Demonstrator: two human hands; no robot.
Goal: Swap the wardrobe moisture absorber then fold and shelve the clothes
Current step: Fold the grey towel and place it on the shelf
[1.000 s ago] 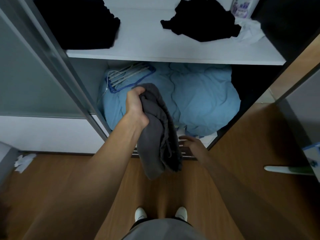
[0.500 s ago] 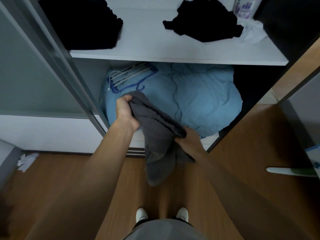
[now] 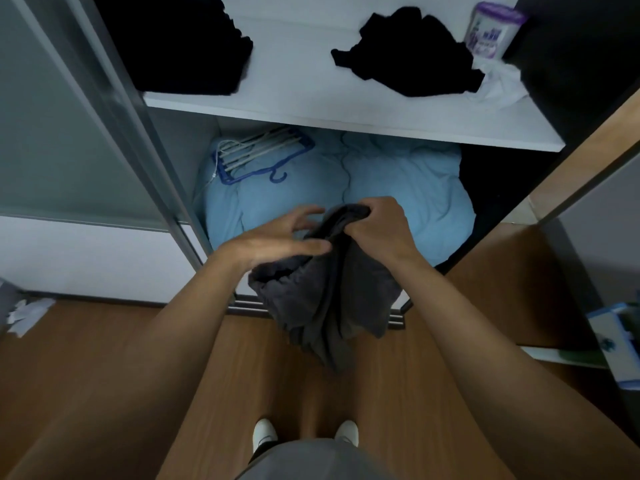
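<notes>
A dark grey garment (image 3: 329,296) hangs in front of the open wardrobe, bunched at its top. My right hand (image 3: 377,230) grips that top bunch. My left hand (image 3: 277,239) is beside it on the left, with the thumb lying across the cloth and the fingers behind it. A white and purple moisture absorber tub (image 3: 491,29) stands at the back right of the white shelf (image 3: 311,109). A folded black pile (image 3: 180,46) lies on the shelf's left and a crumpled black garment (image 3: 408,53) on its middle.
Below the shelf a light blue duvet (image 3: 405,192) fills the compartment, with blue and white hangers (image 3: 256,154) on it. A crumpled white wrapper (image 3: 498,81) lies by the tub. The sliding door (image 3: 69,133) is at the left and a white-blue box (image 3: 616,341) at the right on the wooden floor.
My right hand rose from the garment's lower part to grip its top. My left hand loosened its fist and shifted to the side of the cloth.
</notes>
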